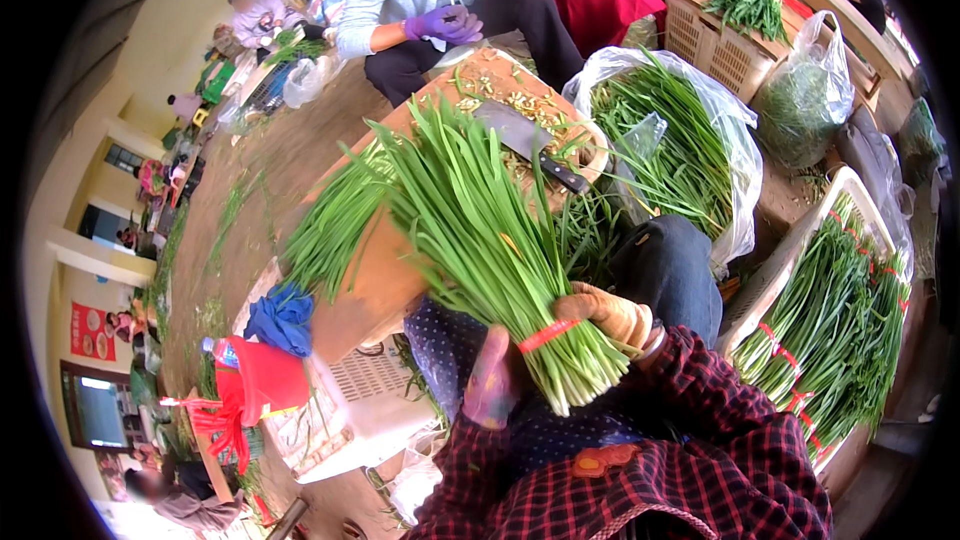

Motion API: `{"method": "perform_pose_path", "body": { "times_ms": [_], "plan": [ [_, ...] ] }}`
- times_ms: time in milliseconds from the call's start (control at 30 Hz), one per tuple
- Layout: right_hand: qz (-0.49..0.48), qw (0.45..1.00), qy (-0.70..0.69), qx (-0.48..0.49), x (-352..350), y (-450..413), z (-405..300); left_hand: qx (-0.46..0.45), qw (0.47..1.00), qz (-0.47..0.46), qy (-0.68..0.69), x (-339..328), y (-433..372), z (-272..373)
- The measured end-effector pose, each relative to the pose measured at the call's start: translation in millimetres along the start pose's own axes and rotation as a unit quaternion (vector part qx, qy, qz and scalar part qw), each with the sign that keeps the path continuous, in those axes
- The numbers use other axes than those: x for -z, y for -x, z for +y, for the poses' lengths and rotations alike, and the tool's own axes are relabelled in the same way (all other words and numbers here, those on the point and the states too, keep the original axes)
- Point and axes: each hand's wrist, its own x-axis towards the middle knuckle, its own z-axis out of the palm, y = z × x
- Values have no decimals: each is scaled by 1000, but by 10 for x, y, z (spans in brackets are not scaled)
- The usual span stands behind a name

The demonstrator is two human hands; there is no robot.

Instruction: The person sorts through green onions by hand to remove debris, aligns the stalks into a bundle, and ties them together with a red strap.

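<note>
A large bundle of garlic chives [480, 232], tied near its cut ends with a red band [549, 336], lies tilted across the view above my lap. My right hand [606, 315], in a tan work glove, grips it beside the band from the right. Along the lower left side of the bundle is my left hand [491, 382] in a stained pinkish glove, thumb raised; its fingers are hidden behind the stems. Beyond, a cleaver [514, 127] with a black handle rests on a wooden board [397, 240] among trimmings. Loose chives [337, 225] lie on the board's left part.
A person [427, 7] with purple gloves sits across the board. At right stand a plastic bag of chives [675, 142] and a white crate [757, 277] of banded bundles. A red container [262, 382] with red strips and a blue cloth [281, 321] are at left.
</note>
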Motion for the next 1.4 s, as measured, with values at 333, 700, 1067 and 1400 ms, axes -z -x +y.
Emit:
{"method": "perform_pose_path", "body": {
  "times_ms": [333, 700, 1067, 1400],
  "plan": [
    [107, 952, 283, 41, -213, 1, -312, -61, 995, -11, 77, 63, -591, 62],
    [259, 727, 565, 293, -377, -127, -157, -121, 982, 144, 31, 240, -685, -128],
    [269, 738, 557, 269, -61, -365, -73, -88, 982, 158, 52, 358, -613, -241],
    [260, 653, 686, 186, -178, -221, -209, -81, 979, 176, 57, 292, -557, -228]
  ]
}}
